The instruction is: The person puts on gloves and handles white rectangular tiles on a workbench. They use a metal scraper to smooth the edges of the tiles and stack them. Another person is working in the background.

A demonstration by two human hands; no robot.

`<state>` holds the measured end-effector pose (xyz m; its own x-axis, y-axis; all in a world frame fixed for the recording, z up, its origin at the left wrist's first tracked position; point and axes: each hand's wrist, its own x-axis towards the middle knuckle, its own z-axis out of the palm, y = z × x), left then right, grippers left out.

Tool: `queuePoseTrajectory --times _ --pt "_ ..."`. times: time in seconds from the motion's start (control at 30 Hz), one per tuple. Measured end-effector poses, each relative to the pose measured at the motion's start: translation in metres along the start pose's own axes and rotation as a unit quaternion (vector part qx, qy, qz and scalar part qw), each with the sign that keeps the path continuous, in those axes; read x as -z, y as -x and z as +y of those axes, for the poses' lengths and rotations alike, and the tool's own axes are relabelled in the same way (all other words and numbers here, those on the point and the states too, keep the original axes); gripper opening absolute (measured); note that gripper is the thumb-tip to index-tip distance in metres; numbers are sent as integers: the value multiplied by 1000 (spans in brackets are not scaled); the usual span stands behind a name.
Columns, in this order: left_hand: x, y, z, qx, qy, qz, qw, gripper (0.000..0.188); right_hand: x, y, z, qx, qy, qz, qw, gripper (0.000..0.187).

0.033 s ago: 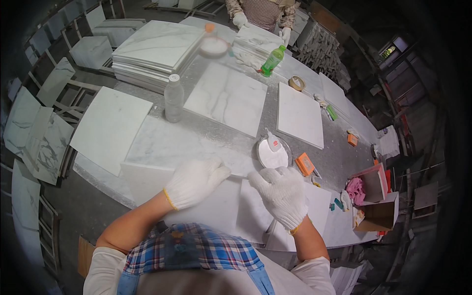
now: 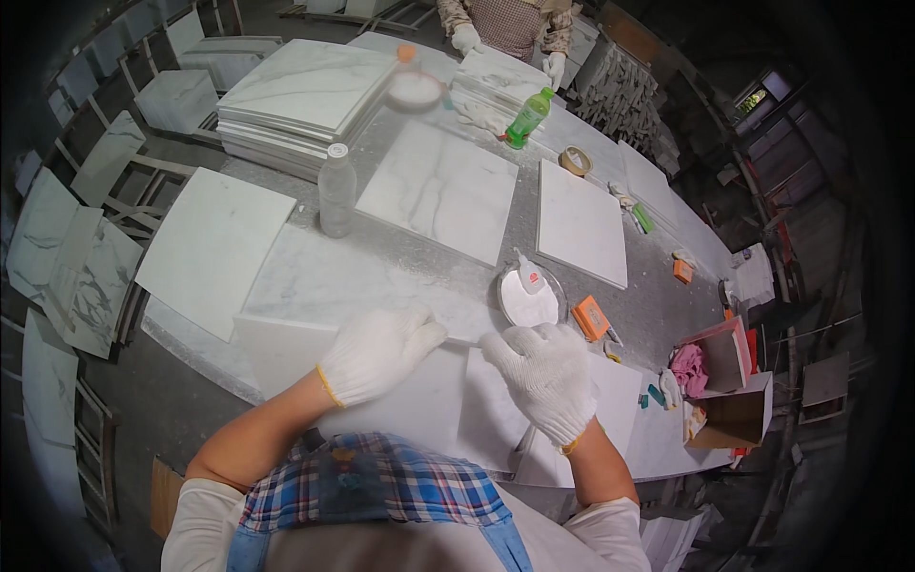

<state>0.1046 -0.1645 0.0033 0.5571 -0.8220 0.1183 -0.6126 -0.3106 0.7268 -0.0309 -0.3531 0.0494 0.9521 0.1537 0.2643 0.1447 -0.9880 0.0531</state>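
White knit gloves with yellow cuffs cover both my hands. My left hand (image 2: 381,355) is closed, fingertips pinched at the near edge of a grey-veined white marble slab (image 2: 343,281). My right hand (image 2: 548,377) is closed too, a short gap to the right along that edge. A thin narrow strip shows between the two hands; whether it is a tool or the slab's edge, I cannot tell. Just beyond my right hand sits a round dish of white powder or paste (image 2: 522,310), with a small white squeeze bottle (image 2: 529,276) in it.
Clear bottle (image 2: 337,195), marble tile (image 2: 440,191), white tile (image 2: 581,224) and green bottle (image 2: 529,119) stand or lie farther across the table. Tile stack (image 2: 295,95) is at far left. Orange box (image 2: 591,317) and cardboard box (image 2: 739,419) are at right. Another gloved person (image 2: 505,29) stands opposite.
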Motion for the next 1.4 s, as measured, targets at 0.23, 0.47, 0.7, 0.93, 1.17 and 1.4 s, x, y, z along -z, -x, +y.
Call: queuePoseTrajectory --times 0.23,0.47,0.7,0.93,1.17,1.4 --pt "-2 1 -1 34 26 1 999 30 -1 -2 2 9 -11 -1 1000 28" --pt "3 0 4 52 17 -31 998 32 -2 -4 5 20 -25 4 999 22" --pt "4 0 4 54 22 -36 998 33 -5 -5 7 26 -38 13 999 22" --pt "10 0 9 75 37 -57 995 38 0 -3 10 0 -51 -38 998 23" --pt "15 2 3 61 83 -70 992 56 -7 -7 37 -223 -412 -14 883 14" --pt "21 4 10 133 39 -115 984 77 -38 -31 53 -245 -565 -247 748 28"
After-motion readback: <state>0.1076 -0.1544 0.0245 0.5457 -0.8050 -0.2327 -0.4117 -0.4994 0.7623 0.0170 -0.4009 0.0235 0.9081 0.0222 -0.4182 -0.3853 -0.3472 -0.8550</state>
